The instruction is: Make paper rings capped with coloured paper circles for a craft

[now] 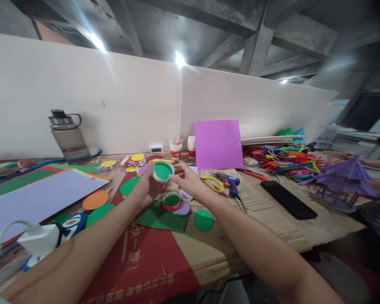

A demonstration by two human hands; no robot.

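My left hand [147,188] is closed around the side of a short, round cut paper cup piece [163,171], white-rimmed with a green disc inside. At its right rim are the bent fingers of my right hand [186,179], which appear to grip the edge; the exact fingertip contact is small and partly hidden. Below the hands, a red cup piece [171,202] with a green disc in it stands on dark green paper [161,218]. A light purple disc [181,208] lies partly beneath it, and a green disc [204,221] lies to the right.
A blue glue gun [233,185], yellow-handled scissors [213,184] and a black phone [288,199] lie to the right. Beyond are colourful pipe cleaners [291,160] and a purple pavilion model [343,181] near another person's arm. A water bottle [70,139] and a power plug [41,240] are left.
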